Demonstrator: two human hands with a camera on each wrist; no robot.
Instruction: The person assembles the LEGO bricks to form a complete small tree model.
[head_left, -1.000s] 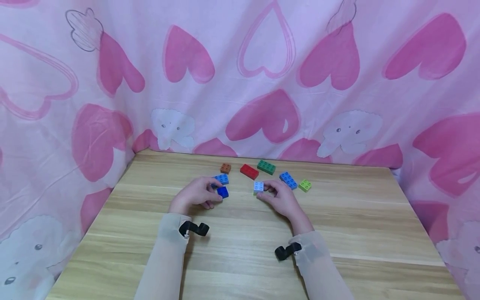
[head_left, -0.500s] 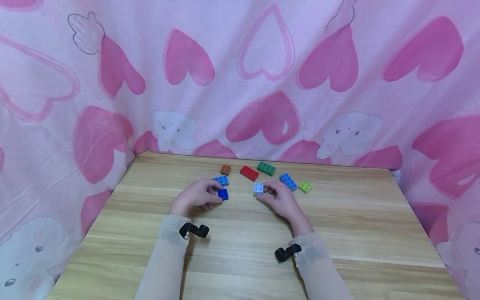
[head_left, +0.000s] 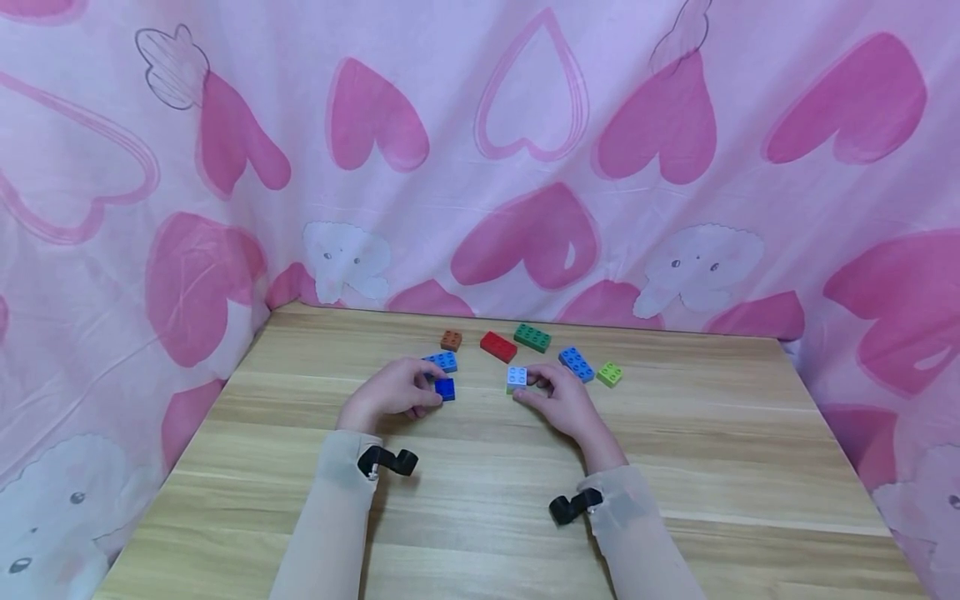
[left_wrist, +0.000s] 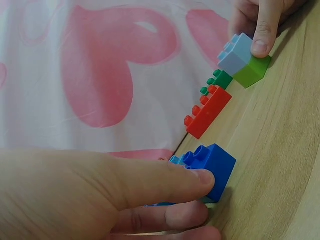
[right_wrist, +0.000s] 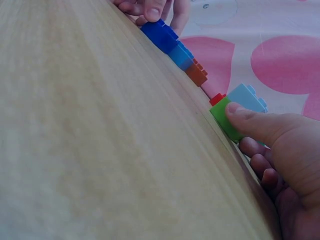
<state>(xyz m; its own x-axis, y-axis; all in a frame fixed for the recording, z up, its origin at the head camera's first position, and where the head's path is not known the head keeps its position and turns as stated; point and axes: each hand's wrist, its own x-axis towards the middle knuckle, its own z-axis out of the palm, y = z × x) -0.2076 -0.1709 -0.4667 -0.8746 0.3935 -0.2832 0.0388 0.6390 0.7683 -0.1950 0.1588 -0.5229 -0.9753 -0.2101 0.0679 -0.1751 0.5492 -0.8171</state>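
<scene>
My left hand (head_left: 392, 387) pinches a dark blue building brick (head_left: 445, 389) at the middle of the table; in the left wrist view the thumb lies along the near side of that dark blue brick (left_wrist: 220, 167). To its right, my right hand (head_left: 558, 396) grips a stack of two small bricks: a light blue brick (head_left: 517, 374) on top of a lime green one (left_wrist: 253, 72). The right wrist view shows the thumb pressed on the lime green brick (right_wrist: 226, 119), with the light blue brick (right_wrist: 246, 98) above. A hand-width or so separates the two hands.
Behind the hands lie a brown brick (head_left: 451, 339), a red brick (head_left: 498, 346) and a green brick (head_left: 532, 337). One blue brick (head_left: 442, 361) sits just beyond my left hand, another blue brick (head_left: 576, 364) beyond my right, beside a lime brick (head_left: 610, 373). A pink curtain borders the wooden table (head_left: 480, 517).
The dark blue brick has turned slightly in my left hand's fingers, its sides now squarer to the view. My right hand and its stack stay where they were.
</scene>
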